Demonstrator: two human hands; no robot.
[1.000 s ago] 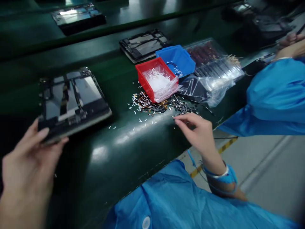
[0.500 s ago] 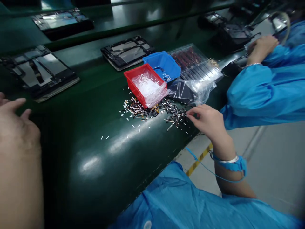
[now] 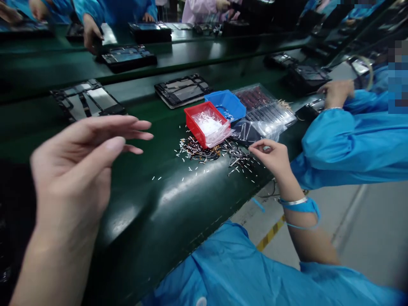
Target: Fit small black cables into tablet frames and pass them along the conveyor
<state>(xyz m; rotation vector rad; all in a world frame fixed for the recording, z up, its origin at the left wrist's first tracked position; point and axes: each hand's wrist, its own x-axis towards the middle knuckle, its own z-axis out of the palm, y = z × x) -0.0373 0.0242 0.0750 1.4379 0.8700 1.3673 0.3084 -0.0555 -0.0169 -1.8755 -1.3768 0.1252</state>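
My left hand [image 3: 76,170] hovers above the dark green conveyor belt [image 3: 153,204], fingers spread, holding nothing. My right hand [image 3: 270,157] rests at the belt's near edge, fingertips pinched at the pile of small dark cable parts [image 3: 237,155]; whether it holds one I cannot tell. A red bin [image 3: 205,123] lined with a plastic bag of white bits stands just beyond the pile. An opened tablet frame [image 3: 87,98] lies on the belt past my left hand.
A blue bin [image 3: 228,104], a clear tray of parts [image 3: 264,104] and another tablet frame [image 3: 181,90] sit behind the red bin. A co-worker's blue sleeve [image 3: 353,144] reaches in at the right. Other people's hands work at the far belt [image 3: 91,32].
My left hand let go of the tablet frame, which moved away leftward, and rose with fingers spread. My right hand shifted slightly right along the cable pile.
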